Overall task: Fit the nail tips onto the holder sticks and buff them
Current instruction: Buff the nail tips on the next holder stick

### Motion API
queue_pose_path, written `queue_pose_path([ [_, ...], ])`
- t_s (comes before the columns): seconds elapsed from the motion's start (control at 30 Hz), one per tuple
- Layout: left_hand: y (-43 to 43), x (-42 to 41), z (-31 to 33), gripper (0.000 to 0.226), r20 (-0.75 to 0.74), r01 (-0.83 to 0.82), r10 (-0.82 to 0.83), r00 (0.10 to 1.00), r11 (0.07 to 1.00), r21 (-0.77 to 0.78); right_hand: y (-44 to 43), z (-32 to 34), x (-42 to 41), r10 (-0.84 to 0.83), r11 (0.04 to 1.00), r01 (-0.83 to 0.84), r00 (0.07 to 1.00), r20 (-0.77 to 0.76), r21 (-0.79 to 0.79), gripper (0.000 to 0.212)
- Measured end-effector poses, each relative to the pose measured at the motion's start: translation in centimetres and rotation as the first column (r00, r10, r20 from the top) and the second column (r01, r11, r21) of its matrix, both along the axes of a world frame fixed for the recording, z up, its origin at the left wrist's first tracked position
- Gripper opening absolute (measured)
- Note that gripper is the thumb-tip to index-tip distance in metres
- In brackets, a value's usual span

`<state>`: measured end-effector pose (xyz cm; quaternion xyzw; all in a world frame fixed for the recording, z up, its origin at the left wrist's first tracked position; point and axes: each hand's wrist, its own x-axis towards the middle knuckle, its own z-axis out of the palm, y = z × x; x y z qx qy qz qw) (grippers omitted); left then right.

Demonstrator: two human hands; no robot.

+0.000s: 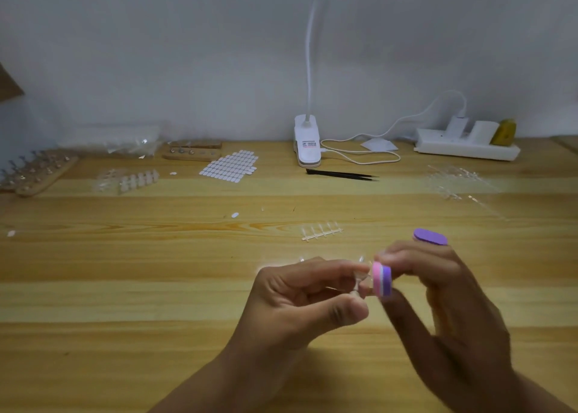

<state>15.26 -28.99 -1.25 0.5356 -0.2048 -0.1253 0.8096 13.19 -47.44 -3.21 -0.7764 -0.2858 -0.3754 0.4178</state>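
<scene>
- Small clear plastic nail tip [362,277], blurred, is near centre above the pale wooden tabletop [156,287], pinched by the left hand [300,300].
- Pink, white and purple layered buffer block [384,279], gripped by the right hand [444,294], touches the tip's right side.

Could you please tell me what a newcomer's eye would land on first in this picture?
The striped pink, white and purple buffer block, pinched in the right hand low in the middle, stands out most, next to a clear nail tip held by the left hand. Behind, a white clip lamp stands at the wall, black tweezers before it.
</scene>
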Motion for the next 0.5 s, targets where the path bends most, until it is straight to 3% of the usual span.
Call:
queue_pose_path([
  [0.13,0.1,0.1,0.0,0.044,-0.054,0.032,-0.035,0.998,0.998,-0.053,-0.4,-0.1,0.6,-0.09,0.994,0.087,0.995,-0.05,-0.07,0.021],
  [0.2,0.2,0.1,0.1,0.045,-0.066,0.037,-0.041,0.997,0.998,-0.056,-0.3,0.2,0.6,-0.088,0.996,0.088,0.994,-0.062,-0.005,0.02],
  [0.27,0.2,0.2,-0.1,0.047,-0.075,0.039,-0.043,0.996,0.998,-0.057,0.5,0.3,-0.2,-0.031,0.999,0.031,0.999,0.007,0.017,0.024],
  [0.37,0.3,0.3,-0.3,0.047,-0.062,0.064,-0.067,0.996,0.997,-0.051,1.0,0.1,-0.9,-0.085,0.99,0.095,0.992,0.095,-0.105,0.024],
  [0.5,0.4,0.5,-0.3,0.043,-0.077,0.065,-0.069,0.995,0.997,-0.049,-0.1,0.4,0.2,-0.196,0.976,0.196,0.981,0.01,-0.1,0.022],
])
